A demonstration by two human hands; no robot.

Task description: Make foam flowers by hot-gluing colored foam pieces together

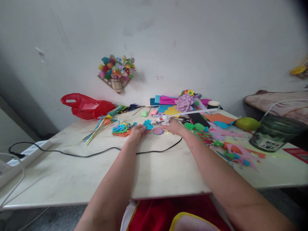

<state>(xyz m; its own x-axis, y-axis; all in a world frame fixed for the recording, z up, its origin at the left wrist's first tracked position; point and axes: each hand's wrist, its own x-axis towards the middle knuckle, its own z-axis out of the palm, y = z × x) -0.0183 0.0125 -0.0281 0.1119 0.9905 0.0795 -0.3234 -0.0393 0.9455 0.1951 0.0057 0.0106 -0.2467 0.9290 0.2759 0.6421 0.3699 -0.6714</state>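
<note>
My left hand (137, 132) is closed on the edge of a blue flower cutout (148, 124), held a little above the table. My right hand (176, 127) is wrapped round a white glue gun (160, 121), its nozzle pointing left at the flower. A long translucent glue stick (197, 112) sticks out of the gun's back towards the right. Whether the nozzle touches the flower I cannot tell. A pink scalloped cutout (158, 131) lies on the table between my hands. Left of my left hand sits a pile of colourful flower cutouts (122, 127).
A black cord (91, 156) runs from the power strip (29, 157) across the table (79, 179). At the left lie a red plastic bag (89, 107) and thin strips (92, 134). Coloured scraps (235, 147) and a glass jar (269, 138) are at the right.
</note>
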